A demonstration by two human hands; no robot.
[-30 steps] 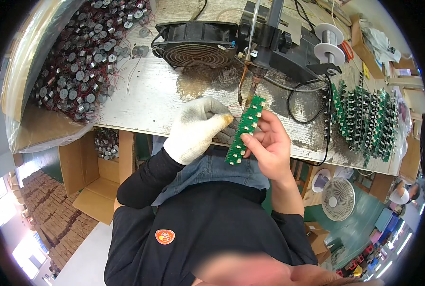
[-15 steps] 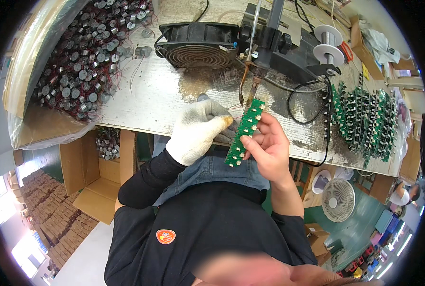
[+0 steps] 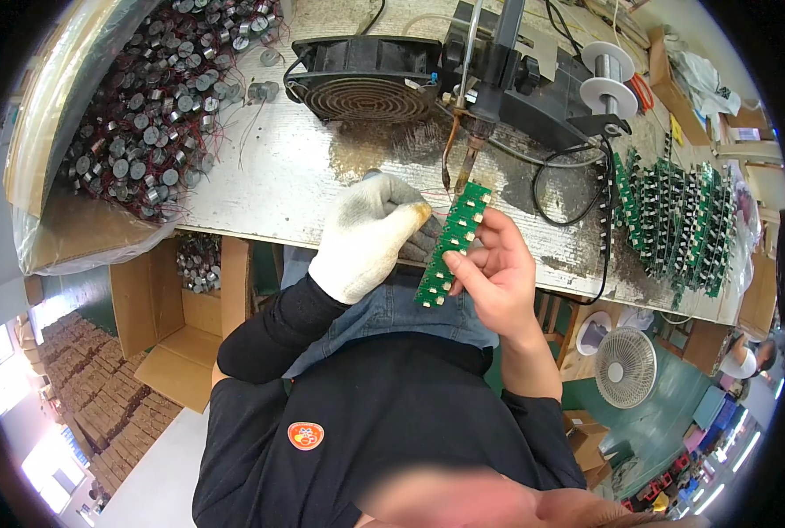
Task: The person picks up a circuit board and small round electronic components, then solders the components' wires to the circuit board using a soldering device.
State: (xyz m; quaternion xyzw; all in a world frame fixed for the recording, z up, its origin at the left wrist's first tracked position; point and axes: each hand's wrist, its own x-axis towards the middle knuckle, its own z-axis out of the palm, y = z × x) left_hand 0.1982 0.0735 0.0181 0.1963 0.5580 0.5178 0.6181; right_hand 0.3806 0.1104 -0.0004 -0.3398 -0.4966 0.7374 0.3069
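Note:
My right hand (image 3: 496,273), bare, grips a long green circuit board (image 3: 456,242) between thumb and fingers. The board stands slanted, its upper end close to the soldering iron tip (image 3: 464,169), and small pale connectors run along it. To its left, my left hand (image 3: 366,233) wears a white glove and is pinched closed on thin red wires (image 3: 441,193) that reach toward the board's upper part. A small round silver part (image 3: 372,174) shows just behind the glove's knuckles; the glove hides most of it. Contact between wires and board is too fine to make out.
A plastic-lined box (image 3: 36,176) of silver cylinders with red wires (image 3: 146,141) stands at left. A black fan (image 3: 366,84) sits behind my hands. Right of the iron stand are a solder spool (image 3: 608,79), a looped black cable (image 3: 535,198) and rows of green boards (image 3: 674,220).
My gloved left hand has shifted slightly up, its fingers still pinched. The circuit board and my right hand stay nearly where they were.

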